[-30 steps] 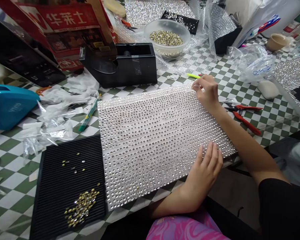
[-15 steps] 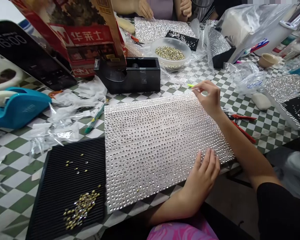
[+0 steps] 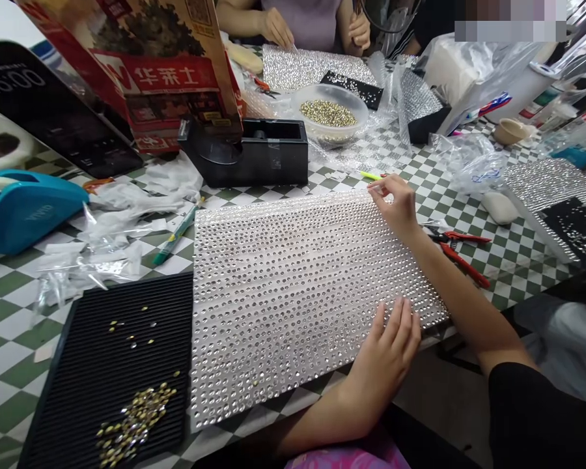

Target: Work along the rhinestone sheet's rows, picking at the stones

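Note:
A large sheet studded with rows of small rhinestones lies flat on the green checked table. My left hand rests on the sheet's near right corner, fingers stretched out flat. My right hand is at the sheet's far right corner, fingertips pinched together at the edge; what they pinch is too small to make out. A black ribbed tray with loose gold studs sits left of the sheet.
Red-handled snips lie right of my right arm. Behind the sheet are a black tape dispenser, a bowl of gold studs, a green pen and plastic scraps. A blue dispenser stands at left. Another person's hands work opposite.
The view has tilted up, bringing the person opposite into sight. My right hand stays pinched at the sheet's far corner, and my left hand stays flat on the near corner.

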Tool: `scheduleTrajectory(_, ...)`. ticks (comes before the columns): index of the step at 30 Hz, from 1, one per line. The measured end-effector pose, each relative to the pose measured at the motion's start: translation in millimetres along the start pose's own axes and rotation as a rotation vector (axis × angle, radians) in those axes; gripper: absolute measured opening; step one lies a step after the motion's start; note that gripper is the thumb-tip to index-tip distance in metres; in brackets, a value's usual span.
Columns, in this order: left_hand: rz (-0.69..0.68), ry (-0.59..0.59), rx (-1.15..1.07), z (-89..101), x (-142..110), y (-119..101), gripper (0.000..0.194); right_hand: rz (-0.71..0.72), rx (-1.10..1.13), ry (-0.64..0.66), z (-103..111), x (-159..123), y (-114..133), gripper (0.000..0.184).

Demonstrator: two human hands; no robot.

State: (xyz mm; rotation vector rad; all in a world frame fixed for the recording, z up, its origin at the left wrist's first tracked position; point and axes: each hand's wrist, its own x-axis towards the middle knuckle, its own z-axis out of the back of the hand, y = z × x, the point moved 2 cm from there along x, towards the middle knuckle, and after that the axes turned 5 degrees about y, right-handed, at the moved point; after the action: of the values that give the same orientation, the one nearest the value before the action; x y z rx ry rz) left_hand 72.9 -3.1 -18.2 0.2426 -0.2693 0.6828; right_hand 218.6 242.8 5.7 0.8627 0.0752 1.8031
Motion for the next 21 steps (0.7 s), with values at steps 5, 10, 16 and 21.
scheduleTrajectory(5,-0.024,0.036,0.025,0.8,-0.3,0.5,0.049,-0.003,-0.008,0.012,-2.8,-1.1,-0.7,0.006)
scheduleTrajectory(10,-0.040,0.064,0.023,3.8,-0.1,2.1,0.049,0.022,-0.005,0.000,-2.3,-2.4,-2.4,0.007)
scheduleTrajectory(16,-0.046,0.064,0.028,4.5,-0.8,1.7,0.050,0.050,-0.024,-0.003,-2.4,-3.5,-4.1,0.008)
scheduleTrajectory(21,-0.054,0.077,0.017,6.4,0.3,3.3,0.051,0.070,-0.045,0.013,-3.3,-3.9,-5.8,0.010)
